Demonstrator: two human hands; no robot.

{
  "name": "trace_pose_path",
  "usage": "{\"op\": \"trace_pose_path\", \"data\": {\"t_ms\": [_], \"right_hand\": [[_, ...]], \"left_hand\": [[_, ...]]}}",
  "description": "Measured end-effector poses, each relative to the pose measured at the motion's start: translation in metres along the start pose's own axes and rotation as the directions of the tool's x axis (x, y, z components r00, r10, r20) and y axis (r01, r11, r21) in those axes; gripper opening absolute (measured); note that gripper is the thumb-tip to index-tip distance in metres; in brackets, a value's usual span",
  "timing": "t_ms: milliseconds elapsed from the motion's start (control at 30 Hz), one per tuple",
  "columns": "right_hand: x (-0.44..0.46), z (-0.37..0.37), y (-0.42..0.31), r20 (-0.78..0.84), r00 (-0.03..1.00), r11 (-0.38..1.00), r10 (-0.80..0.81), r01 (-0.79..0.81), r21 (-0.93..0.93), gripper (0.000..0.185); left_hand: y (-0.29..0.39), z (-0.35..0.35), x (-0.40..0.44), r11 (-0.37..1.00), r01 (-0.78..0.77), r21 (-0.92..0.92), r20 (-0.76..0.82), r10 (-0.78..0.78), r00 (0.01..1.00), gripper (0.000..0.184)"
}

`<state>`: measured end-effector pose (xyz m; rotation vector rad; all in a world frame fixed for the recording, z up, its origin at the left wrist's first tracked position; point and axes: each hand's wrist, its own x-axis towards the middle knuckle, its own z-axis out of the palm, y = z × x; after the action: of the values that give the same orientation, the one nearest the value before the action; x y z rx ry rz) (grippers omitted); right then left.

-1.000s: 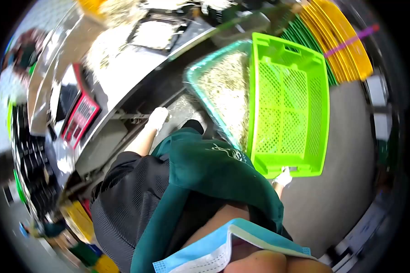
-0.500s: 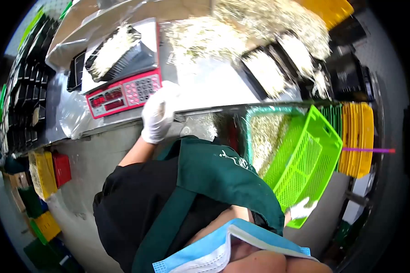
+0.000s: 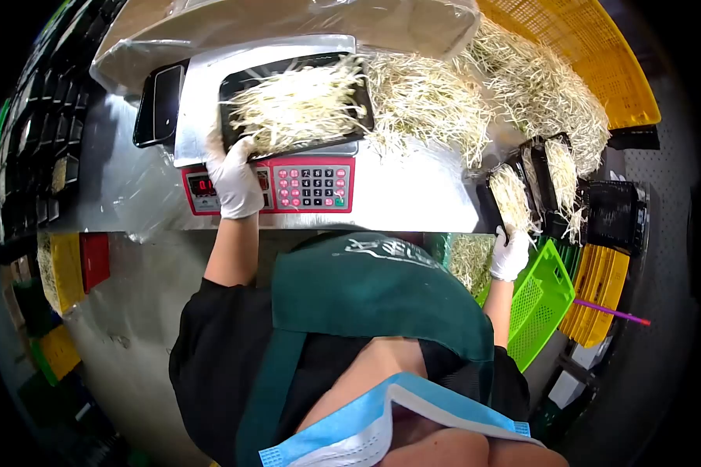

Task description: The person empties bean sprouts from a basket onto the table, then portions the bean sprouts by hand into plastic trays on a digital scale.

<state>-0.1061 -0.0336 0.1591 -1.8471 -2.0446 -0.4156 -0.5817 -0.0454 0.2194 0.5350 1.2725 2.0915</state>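
My left hand (image 3: 237, 183), in a white glove, grips the near-left corner of a black tray (image 3: 368, 101). Pale bean sprouts (image 3: 300, 109) fill this tray, which is over the plate of a red-framed scale (image 3: 308, 187). Whether it rests on the plate or is held just above it, I cannot tell. At the table's front edge on the right, my gloved right hand (image 3: 511, 255) has its fingers on the near end of another black tray (image 3: 487, 206) of sprouts. A further filled tray (image 3: 549, 187) stands beside that one.
Loose sprouts (image 3: 428, 105) lie heaped on the metal table (image 3: 420, 191), with a larger pile (image 3: 553, 101) farther right by a yellow basket (image 3: 592, 47). An unfilled black tray (image 3: 160, 105) sits left of the scale. Below right is a green basket (image 3: 533, 303); stacked trays (image 3: 35, 156) stand left.
My left hand has gone from the scale's right corner to the sprout tray, which is now turned more level across the plate. My right hand has moved from the green basket up to a right-hand tray.
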Motion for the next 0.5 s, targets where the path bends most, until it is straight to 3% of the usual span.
{"op": "trace_pose_path", "data": {"t_ms": [67,100,167,200,233,267,300,333,367,400,433,500], "right_hand": [[-0.001,0.002,0.005,0.027,1.0,1.0,-0.008,0.007,0.022,0.017],[0.004,-0.001,0.006,0.029,0.999,0.998,-0.034,0.032,0.048,0.018],[0.023,-0.021,-0.007,0.044,0.996,0.997,-0.079,0.079,0.01,0.037],[0.034,-0.03,-0.015,0.045,0.986,0.987,-0.163,0.163,0.001,0.042],[0.041,-0.035,-0.017,0.051,0.975,0.975,-0.217,0.219,-0.035,0.048],[0.045,-0.033,-0.018,0.129,0.969,0.978,-0.21,0.207,0.04,0.048],[0.051,-0.029,-0.014,0.21,0.959,0.98,-0.19,0.172,0.104,0.049],[0.046,-0.01,-0.004,0.231,0.936,0.963,-0.266,0.249,0.098,0.051],[0.054,-0.017,-0.012,0.154,0.923,0.929,-0.352,0.326,0.176,0.05],[0.046,-0.002,-0.013,0.092,0.93,0.931,-0.356,0.345,0.121,0.045],[0.046,-0.005,-0.022,0.17,0.95,0.953,-0.263,0.229,0.196,0.035],[0.041,0.007,-0.013,0.141,0.967,0.939,-0.214,0.163,0.301,0.026]], "left_hand": [[-0.003,0.002,0.007,0.99,-0.03,0.141,-0.006,0.031,0.999,0.062],[0.002,0.006,0.003,0.997,0.01,0.081,-0.042,-0.007,0.999,0.066],[0.026,0.012,0.003,0.948,0.052,0.315,-0.183,0.007,0.983,0.072],[0.016,-0.019,0.023,0.95,-0.194,0.246,0.072,0.182,0.981,0.077],[0.032,-0.012,0.03,0.895,-0.224,0.386,0.085,0.208,0.974,0.075],[0.03,-0.018,0.05,0.814,-0.378,0.44,0.223,0.309,0.925,0.075],[0.032,-0.006,0.053,0.688,-0.448,0.571,0.349,0.291,0.891,0.071],[0.033,0.006,0.055,0.527,-0.536,0.66,0.471,0.267,0.841,0.067],[0.035,0.018,0.057,0.359,-0.628,0.691,0.582,0.239,0.777,0.064],[0.041,0.033,0.05,0.217,-0.755,0.618,0.738,0.171,0.653,0.05],[0.047,0.037,0.05,0.047,-0.824,0.564,0.825,-0.01,0.565,0.041],[0.042,0.053,0.027,0.054,-0.796,0.602,0.798,-0.055,0.6,0.038]]}}
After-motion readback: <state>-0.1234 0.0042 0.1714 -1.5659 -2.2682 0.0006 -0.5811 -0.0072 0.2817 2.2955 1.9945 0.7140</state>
